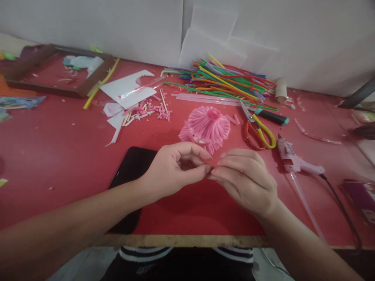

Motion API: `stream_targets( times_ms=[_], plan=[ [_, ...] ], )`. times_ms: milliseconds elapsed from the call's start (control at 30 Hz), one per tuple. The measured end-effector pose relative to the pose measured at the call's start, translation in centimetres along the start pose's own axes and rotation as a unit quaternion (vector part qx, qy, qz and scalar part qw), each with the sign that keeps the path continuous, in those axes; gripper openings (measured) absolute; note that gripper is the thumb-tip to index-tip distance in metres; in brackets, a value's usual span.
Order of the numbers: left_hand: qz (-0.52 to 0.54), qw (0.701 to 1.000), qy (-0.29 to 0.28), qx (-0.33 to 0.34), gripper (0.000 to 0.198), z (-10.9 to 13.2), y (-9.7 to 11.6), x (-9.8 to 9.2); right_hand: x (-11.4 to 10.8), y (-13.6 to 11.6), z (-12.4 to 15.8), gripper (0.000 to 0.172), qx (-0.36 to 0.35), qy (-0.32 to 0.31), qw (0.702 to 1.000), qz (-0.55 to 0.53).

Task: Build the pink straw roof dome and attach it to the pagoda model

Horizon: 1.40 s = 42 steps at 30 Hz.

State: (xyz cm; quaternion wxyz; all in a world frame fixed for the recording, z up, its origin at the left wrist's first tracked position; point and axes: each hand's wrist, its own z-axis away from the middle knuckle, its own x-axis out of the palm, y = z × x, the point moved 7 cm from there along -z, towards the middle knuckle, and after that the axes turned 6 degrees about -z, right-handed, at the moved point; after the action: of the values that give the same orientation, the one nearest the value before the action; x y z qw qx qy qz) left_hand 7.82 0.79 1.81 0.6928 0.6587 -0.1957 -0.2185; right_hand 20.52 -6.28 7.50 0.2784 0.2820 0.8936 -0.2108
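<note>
1. The person's left hand (172, 168) and right hand (246, 179) meet fingertip to fingertip above the near middle of the red table (58, 156).
2. Both hands are pinched closed on a small pink piece (211, 167), with the thumb and forefinger of each hand gripping one end. The fingers cover most of the piece, so its shape cannot be told.
3. The piece sits between the two hands, just on the near side of the pink straw rosette (206, 125), which lies flat on the table.
4. A black phone (131, 171) lies face up beneath the left wrist, reaching to the table's near edge.
5. The scissors (259, 130), with one red and one yellow handle, lie just right of the rosette. The glue gun (293, 158) lies beside them, near the right hand.
6. A heap of coloured straws (228, 84) lies at the far side by the wall. Pink cuttings (152, 111) and white paper (129, 88) lie to its left.
</note>
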Motion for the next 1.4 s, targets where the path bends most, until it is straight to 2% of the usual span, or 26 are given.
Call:
stream_targets(
  times_ms=[300, 400, 533, 600, 733, 933, 1100, 1200, 1333, 1400],
  plan=[
    [-0.018, 1.0, 0.018, -0.004, 0.015, -0.2, 0.2, -0.1, 1.0, 0.1, 0.3, 0.006, 0.005, -0.02, 1.0, 0.014],
    [0.004, 0.999, 0.017, 0.037, 0.009, 0.0, 0.7, -0.2, 1.2, 0.4, 0.2, 0.011, 0.04, -0.02, 0.999, -0.017],
    [0.0, 0.997, 0.005, 0.078, 0.02, 0.6, 1.3, -0.3, 1.1, 1.3, 0.2, 0.011, 0.109, -0.023, 0.992, -0.063],
    [-0.019, 0.995, 0.003, 0.096, 0.023, 0.8, 1.5, -0.3, 0.9, 1.4, 0.3, 0.011, 0.121, -0.02, 0.99, -0.075],
    [-0.045, 0.992, 0.014, 0.118, 0.022, 0.9, 1.8, -0.2, 0.2, 1.1, 0.2, 0.01, 0.101, 0.002, 0.992, -0.079],
    [0.009, 0.998, -0.021, 0.065, 0.025, 0.0, 0.9, 0.0, -0.2, 0.8, 0.1, 0.01, 0.075, 0.006, 0.994, -0.076],
    [0.001, 0.997, 0.009, 0.076, 0.021, -0.1, 0.9, -0.5, -0.2, 0.7, -0.1, 0.014, 0.071, 0.006, 0.995, -0.068],
    [-0.035, 0.991, 0.043, 0.12, 0.016, 0.4, 1.5, -0.6, -0.2, 1.1, -0.1, 0.012, 0.12, 0.016, 0.988, -0.093],
    [-0.102, 0.976, 0.076, 0.174, 0.013, 1.1, 2.3, -0.7, 0.4, 2.2, 0.4, 0.011, 0.215, 0.013, 0.962, -0.166],
    [-0.131, 0.968, 0.085, 0.196, 0.012, 1.3, 2.6, -0.8, 0.5, 2.3, 0.7, 0.013, 0.229, 0.013, 0.955, -0.185]
  ],
)
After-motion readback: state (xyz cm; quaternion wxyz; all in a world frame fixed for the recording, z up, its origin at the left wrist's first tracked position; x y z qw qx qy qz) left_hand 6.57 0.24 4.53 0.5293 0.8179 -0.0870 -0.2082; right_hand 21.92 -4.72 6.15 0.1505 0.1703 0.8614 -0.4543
